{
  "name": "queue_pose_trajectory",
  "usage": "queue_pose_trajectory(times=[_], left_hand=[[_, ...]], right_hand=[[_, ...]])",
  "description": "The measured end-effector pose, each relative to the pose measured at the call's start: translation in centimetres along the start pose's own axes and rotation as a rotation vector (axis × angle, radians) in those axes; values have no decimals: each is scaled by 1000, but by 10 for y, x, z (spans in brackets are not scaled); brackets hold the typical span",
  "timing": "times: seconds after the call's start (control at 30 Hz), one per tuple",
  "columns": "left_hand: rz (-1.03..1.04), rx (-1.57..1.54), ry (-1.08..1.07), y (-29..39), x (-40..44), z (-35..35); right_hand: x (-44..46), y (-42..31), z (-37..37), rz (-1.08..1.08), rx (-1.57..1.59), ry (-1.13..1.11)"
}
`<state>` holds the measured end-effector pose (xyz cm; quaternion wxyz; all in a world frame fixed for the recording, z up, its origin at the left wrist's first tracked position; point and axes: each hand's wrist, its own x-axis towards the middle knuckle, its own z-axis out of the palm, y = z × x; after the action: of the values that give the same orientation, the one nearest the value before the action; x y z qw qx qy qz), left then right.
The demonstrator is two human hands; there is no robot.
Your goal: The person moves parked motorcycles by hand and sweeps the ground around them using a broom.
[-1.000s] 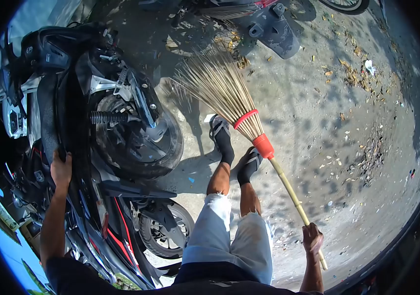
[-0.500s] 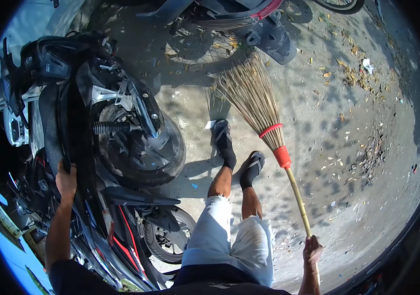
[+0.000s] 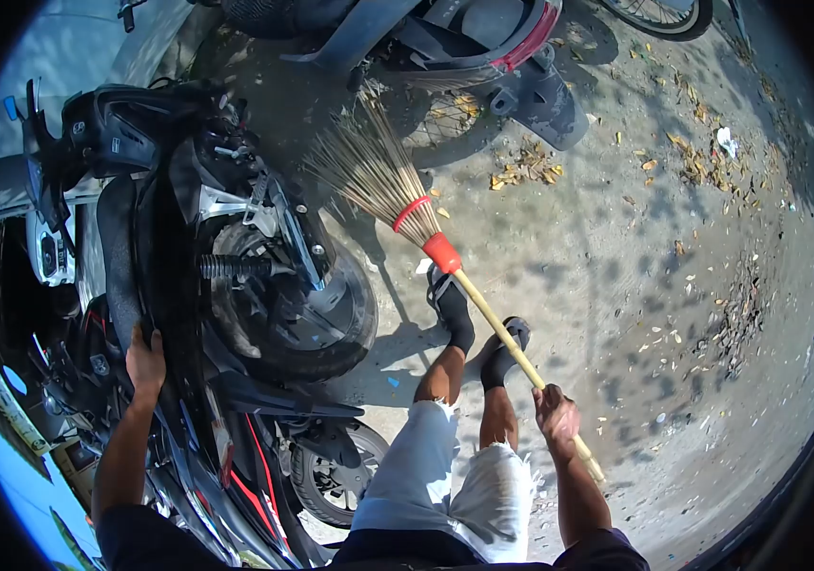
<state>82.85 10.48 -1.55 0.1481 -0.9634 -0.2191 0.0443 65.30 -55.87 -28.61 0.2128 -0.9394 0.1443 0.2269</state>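
From my end I have the broom (image 3: 442,253) slanting across the middle of the frame, its bristles fanned out at upper centre and its pale handle running down to the lower right. My right hand (image 3: 556,416) is wrapped around that handle near its butt end, a hold that I judge gives the bristles long reach without stooping. My left hand (image 3: 145,364) lies on the dark seat (image 3: 119,257) at left, probably for balance; whether that grip clasps the edge or merely rests there, I cannot tell. I can't tell whether the bristle tips touch the ground, either. The parked motorcycle's wheel (image 3: 345,328) crowds the space left of my feet, and another motorbike (image 3: 545,105) stands across the top, hemming in the bristle end. Just right of the bristles lies a small heap of yellowed leaves (image 3: 528,167); more leaves and a white scrap (image 3: 726,143) are scattered toward the upper right.
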Motion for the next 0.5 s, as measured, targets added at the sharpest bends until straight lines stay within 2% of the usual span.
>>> queue_pose_trajectory(times=[0.03,0.1,0.17,0.23,0.33,0.37,0.43,0.47,0.5], left_hand=[[-52,-33,-38,4,0,-4],[-153,-95,-120,17,-1,-14],[-80,-82,-59,-1,2,-4],[-64,-100,-37,-8,5,3],[-176,-156,-117,25,-4,-18],[-139,-141,-98,20,-3,-14],[-63,-112,-47,-8,3,3],[-5,-95,7,-26,7,16],[-42,-126,-18,-21,6,12]], right_hand=[[24,-13,15,-96,139,33],[67,-19,45,-88,154,-18],[82,-16,39,-98,87,57],[61,15,37,2,112,57],[1,49,11,182,187,8],[-25,52,-3,321,12,-57],[-73,76,-20,256,-32,-5],[-94,83,-32,224,78,59],[-107,88,-48,199,95,42]])
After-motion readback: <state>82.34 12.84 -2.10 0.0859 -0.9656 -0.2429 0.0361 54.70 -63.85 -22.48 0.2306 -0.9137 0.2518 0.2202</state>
